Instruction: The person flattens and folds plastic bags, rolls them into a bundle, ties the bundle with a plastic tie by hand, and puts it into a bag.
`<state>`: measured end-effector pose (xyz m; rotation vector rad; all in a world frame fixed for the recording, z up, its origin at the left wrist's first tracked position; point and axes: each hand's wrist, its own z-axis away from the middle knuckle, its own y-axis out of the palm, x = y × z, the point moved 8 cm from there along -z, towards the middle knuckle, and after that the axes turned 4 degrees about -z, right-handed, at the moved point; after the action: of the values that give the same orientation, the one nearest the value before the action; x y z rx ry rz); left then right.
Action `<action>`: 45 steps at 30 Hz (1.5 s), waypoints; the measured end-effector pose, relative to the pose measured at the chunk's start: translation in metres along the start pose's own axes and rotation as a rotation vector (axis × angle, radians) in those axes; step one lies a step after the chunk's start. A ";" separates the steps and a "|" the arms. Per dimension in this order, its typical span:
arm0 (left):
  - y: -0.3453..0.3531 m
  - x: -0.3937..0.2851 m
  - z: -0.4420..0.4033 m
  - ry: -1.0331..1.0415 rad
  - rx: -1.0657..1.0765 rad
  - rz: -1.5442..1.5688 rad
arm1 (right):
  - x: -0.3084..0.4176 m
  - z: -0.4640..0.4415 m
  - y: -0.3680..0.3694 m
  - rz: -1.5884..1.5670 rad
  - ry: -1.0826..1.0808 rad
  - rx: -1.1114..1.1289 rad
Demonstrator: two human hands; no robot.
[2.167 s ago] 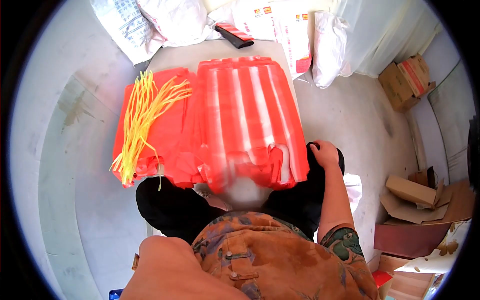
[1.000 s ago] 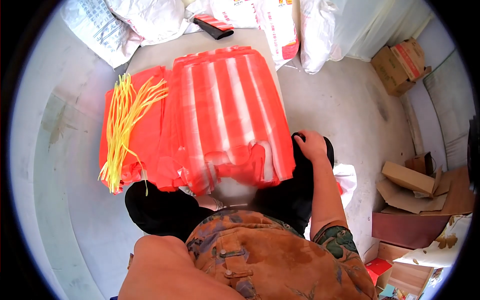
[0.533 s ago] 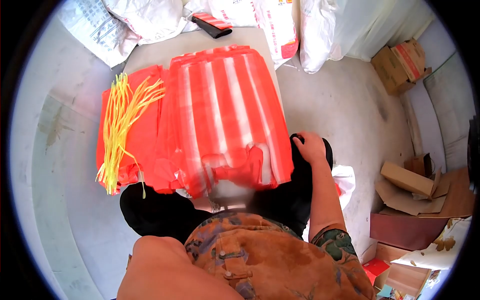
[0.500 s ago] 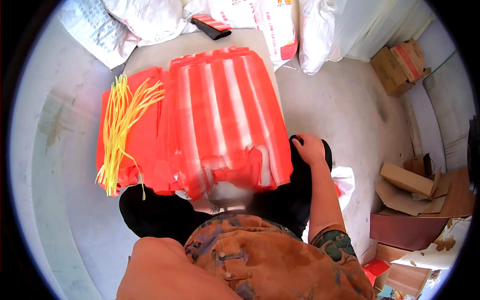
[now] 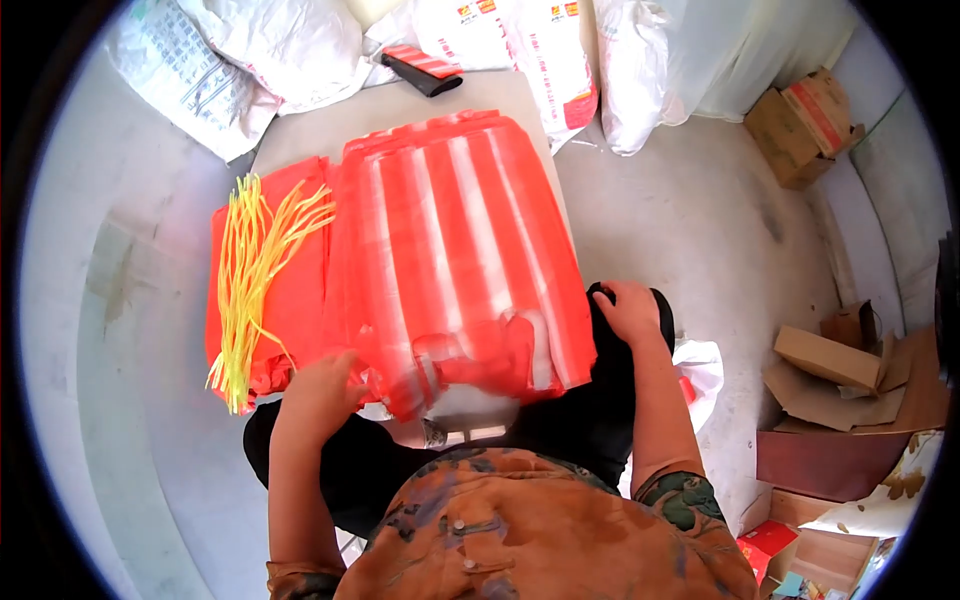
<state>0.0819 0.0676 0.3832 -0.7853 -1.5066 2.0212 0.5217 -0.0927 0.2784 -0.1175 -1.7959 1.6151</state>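
Red-and-white striped plastic bags (image 5: 470, 240) lie in a flat stack on a pale table (image 5: 500, 95). Plain red plastic bags (image 5: 300, 245) form another stack to the left, partly under the striped one. Across that left stack lies a loose bundle of yellow strips (image 5: 245, 280). My left hand (image 5: 322, 395) is at the near edge of the red bags, by the gap between the two stacks; its fingertips are unclear against the plastic. My right hand (image 5: 632, 312) rests on my right knee, fingers apart and holding nothing, just right of the striped stack.
At the table's far edge is a dark roll with a striped flap (image 5: 425, 72). White sacks (image 5: 290, 50) stand behind the table. Cardboard boxes (image 5: 800, 130) sit against the right wall, and an opened carton (image 5: 835, 375) is at the lower right.
My left hand has come into view from below and reached the near edge of the red bags. My right hand stays on the knee. The whole view has shifted slightly.
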 end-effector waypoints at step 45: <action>0.048 0.040 -0.119 0.195 -0.349 0.142 | 0.238 -0.113 0.091 0.325 -0.649 0.076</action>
<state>0.1345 0.1625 0.3045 -1.2207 -1.7517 1.7357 0.3715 0.1413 0.2963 0.1818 -2.2773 2.1197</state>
